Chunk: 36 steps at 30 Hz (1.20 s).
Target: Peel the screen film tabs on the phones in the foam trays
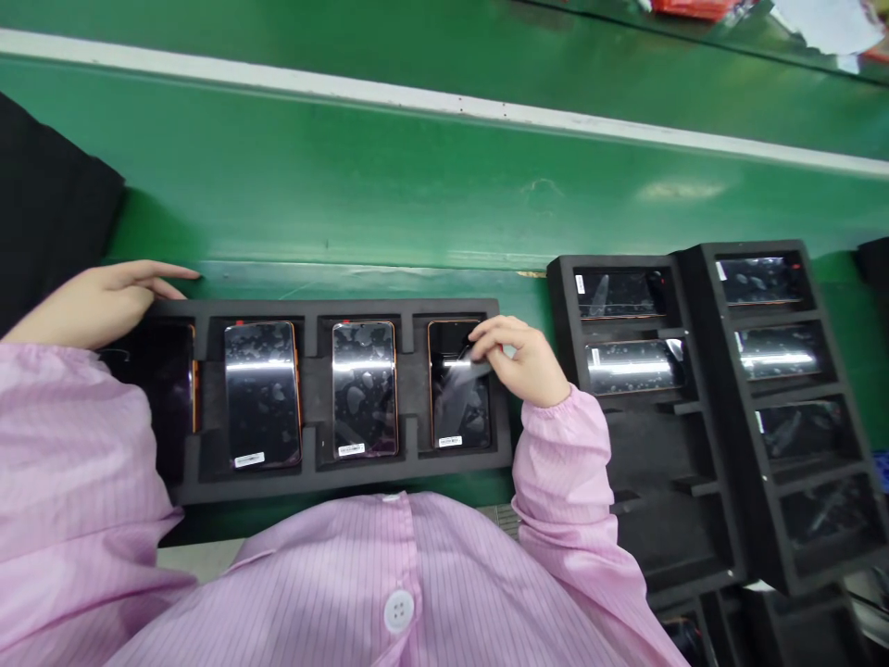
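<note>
In front of me lies a black foam tray [310, 375] with phones in its slots. The rightmost phone [479, 408] rests in its slot, screen up, with a small white label at its lower edge. Over its upper right corner my right hand [524, 359] pinches the edge of a clear protective film [461, 378], which looks partly lifted. Two middle phones, one left [260, 398] and one right [365, 398], show bubbly film and white labels. My left hand [115, 298] reaches past the tray's upper left corner, fingers stretched out, holding nothing. The leftmost phone [170, 398] is partly hidden by my sleeve.
To the right, a foam tray [701, 426] holds two phones in its upper slots. Beside it another foam tray [764, 482] holds several phones. A black block [48, 204] stands at the left. A white strip [389, 90] crosses the green bench [389, 185].
</note>
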Tool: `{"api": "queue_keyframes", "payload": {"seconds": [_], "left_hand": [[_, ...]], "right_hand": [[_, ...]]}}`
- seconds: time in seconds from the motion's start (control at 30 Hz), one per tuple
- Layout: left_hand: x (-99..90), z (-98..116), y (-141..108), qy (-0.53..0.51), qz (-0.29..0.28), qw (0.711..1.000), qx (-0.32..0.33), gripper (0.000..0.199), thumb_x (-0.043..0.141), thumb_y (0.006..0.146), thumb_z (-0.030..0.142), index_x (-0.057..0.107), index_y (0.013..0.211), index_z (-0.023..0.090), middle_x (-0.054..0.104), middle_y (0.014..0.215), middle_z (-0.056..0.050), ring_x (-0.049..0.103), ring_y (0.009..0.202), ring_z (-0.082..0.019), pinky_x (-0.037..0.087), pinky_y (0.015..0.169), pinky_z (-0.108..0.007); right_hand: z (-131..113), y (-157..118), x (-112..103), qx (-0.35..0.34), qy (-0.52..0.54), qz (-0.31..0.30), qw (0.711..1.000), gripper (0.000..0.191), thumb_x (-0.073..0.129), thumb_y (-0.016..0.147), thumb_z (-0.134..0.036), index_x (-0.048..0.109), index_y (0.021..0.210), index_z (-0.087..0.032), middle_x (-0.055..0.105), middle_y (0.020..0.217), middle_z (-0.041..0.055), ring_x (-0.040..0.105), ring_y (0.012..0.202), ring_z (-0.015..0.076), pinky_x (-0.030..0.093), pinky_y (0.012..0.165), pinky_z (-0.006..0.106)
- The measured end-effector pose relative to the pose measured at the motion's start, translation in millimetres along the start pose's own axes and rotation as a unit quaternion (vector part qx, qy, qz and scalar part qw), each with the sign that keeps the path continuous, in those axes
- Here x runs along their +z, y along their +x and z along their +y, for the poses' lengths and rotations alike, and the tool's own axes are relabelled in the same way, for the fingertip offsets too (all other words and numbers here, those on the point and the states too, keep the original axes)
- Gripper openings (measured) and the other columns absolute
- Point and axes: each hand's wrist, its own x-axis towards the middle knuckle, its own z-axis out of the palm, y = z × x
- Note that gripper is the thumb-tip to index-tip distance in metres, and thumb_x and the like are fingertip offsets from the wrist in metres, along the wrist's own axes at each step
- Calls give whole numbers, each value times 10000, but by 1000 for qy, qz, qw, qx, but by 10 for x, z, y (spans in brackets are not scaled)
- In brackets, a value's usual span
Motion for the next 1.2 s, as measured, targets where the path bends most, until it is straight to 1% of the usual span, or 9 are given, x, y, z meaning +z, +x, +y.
{"api": "queue_keyframes", "payload": {"seconds": [0.13,0.4,0.47,0.57,0.77,0.87,0.93,1.0,1.2], "left_hand": [[23,-98,65,-79,-18,997,18,603,395,694,131,591,1258,210,672,1018,21,592,984,-148,418,1020,-306],[189,64,82,-55,110,977,171,565,499,834,349,513,1351,121,543,1297,-110,502,1203,-255,395,1078,-412],[278,195,39,-45,108,965,234,624,525,819,423,496,1371,134,516,1341,-139,416,1309,-291,302,1140,-449],[425,441,-123,0,73,972,225,794,622,750,521,429,1433,164,316,1505,-207,278,1409,-384,252,1141,-533],[717,740,-585,68,24,965,254,1015,682,705,601,194,1533,274,65,1620,-178,29,1488,-405,57,1160,-623],[808,709,-712,61,64,971,221,966,629,751,558,185,1538,218,85,1614,-197,46,1493,-381,89,1172,-601],[836,683,-757,56,81,973,210,906,598,772,477,198,1535,196,113,1611,-193,69,1496,-360,105,1184,-575],[842,675,-781,53,90,973,208,892,590,760,411,206,1532,185,137,1608,-189,94,1495,-350,117,1193,-560],[814,697,-820,46,125,964,231,866,629,709,352,323,1491,141,258,1566,-213,222,1457,-392,256,1179,-498]], "right_hand": [[-231,-16,240,-5,-141,77,987,476,523,841,-152,556,1315,-179,500,1391,135,377,1367,298,325,1127,526],[-602,-440,833,135,-257,-1,957,726,619,853,-303,323,1470,-62,219,1543,283,149,1452,445,291,1109,625],[-581,-501,897,144,-269,22,952,707,583,878,-298,299,1479,-58,183,1551,290,139,1455,440,311,1102,609],[-537,-480,933,133,-273,56,951,662,524,877,-238,302,1479,-76,219,1539,275,181,1447,424,348,1080,593],[-692,-330,853,143,-308,68,938,711,492,793,-171,316,1461,-5,396,1421,321,431,1315,425,457,978,537],[-808,-366,633,184,-308,82,930,684,450,828,-228,330,1481,-66,663,1066,225,684,846,323,544,661,402],[-839,-433,442,227,-328,104,911,654,432,841,-235,367,1478,-98,659,687,105,607,513,252,455,493,333],[-832,-511,273,248,-332,130,901,625,417,851,-234,405,1463,-104,580,538,48,527,410,222,384,456,305],[-732,-643,262,236,30,182,954,563,427,894,-326,374,1440,-196,690,1019,136,661,651,219,505,550,324]]}}
